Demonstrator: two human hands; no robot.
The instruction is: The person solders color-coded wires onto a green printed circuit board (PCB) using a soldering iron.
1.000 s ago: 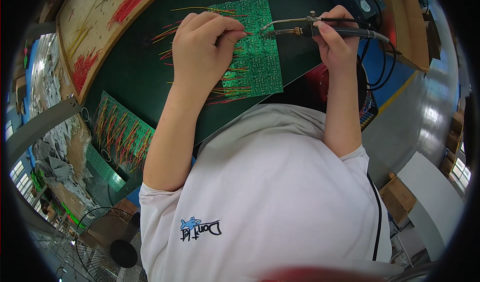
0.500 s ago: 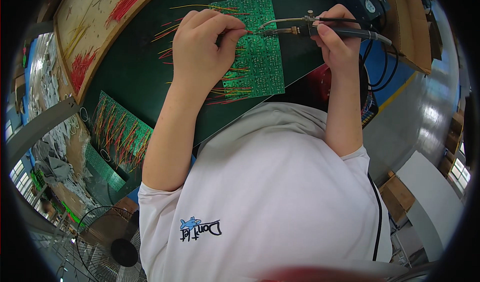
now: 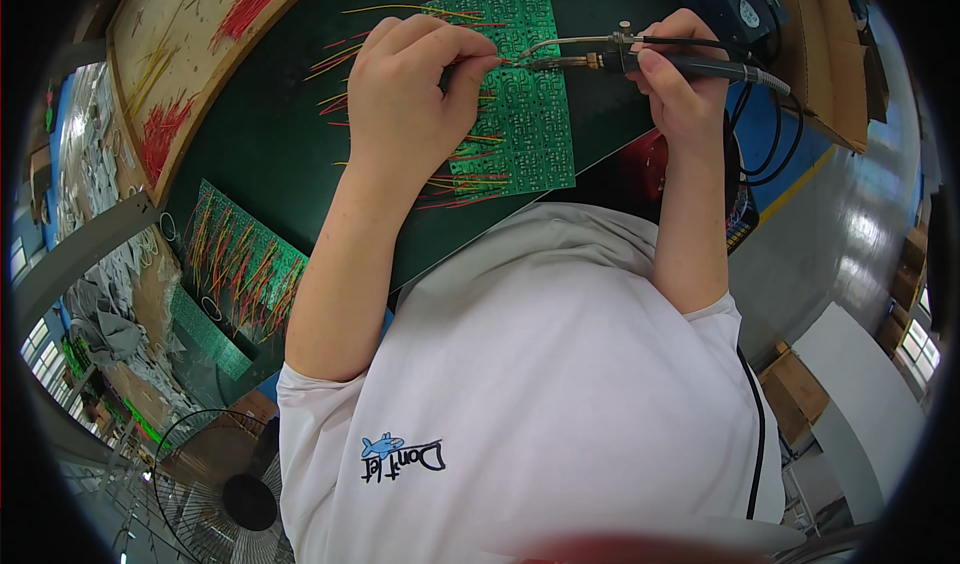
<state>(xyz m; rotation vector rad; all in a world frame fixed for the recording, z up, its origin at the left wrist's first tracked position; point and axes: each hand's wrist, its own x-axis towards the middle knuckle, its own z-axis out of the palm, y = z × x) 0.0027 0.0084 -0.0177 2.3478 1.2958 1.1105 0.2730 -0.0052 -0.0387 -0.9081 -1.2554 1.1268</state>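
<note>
We have the table (image 3: 270,154) under our board (image 3: 540,134), which lies flat near the edge, likely for easy reach; our left hand (image 3: 415,89) sits at the left, our right hand (image 3: 685,94) at the right, seemingly leaving the middle visible; the iron (image 3: 700,66), gripped in the right hand's closed fingers, points left; the tube (image 3: 575,39) arches above it; smallest, a red wire (image 3: 507,62), pinched between left thumb and forefinger, probably to steady its end.

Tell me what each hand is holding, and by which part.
Right hand: the black-handled, metal-tipped soldering iron, by its handle. Left hand: apparently a thin red wire, pinched near its end.
</note>
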